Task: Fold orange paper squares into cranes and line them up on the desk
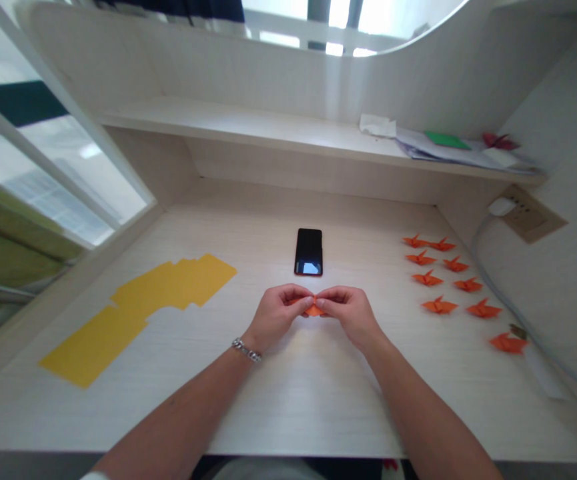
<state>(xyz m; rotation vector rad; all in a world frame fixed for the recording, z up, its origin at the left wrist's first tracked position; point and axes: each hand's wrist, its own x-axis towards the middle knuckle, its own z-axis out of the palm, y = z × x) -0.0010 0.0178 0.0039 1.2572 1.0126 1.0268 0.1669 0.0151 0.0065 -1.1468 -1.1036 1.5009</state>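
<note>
A small folded piece of orange paper [314, 309] is pinched between both hands above the middle of the desk. My left hand [279, 310], with a chain bracelet [246, 350] at its wrist, grips the paper's left side between thumb and fingers. My right hand [347, 310] pinches the right side in the same way, and the two thumbs nearly meet. Fingers cover most of the paper, so its full shape is hidden. Just beyond the hands lies a dark phone [309, 252], its screen facing up.
Several folded orange paper cranes [439, 305] stand at the right, by a grey cable [505, 303] from a wall socket [533, 213]. Overlapping yellow paper sheets [163, 290] lie at the left. Papers [443, 150] rest on the shelf [268, 130] above the desk's back.
</note>
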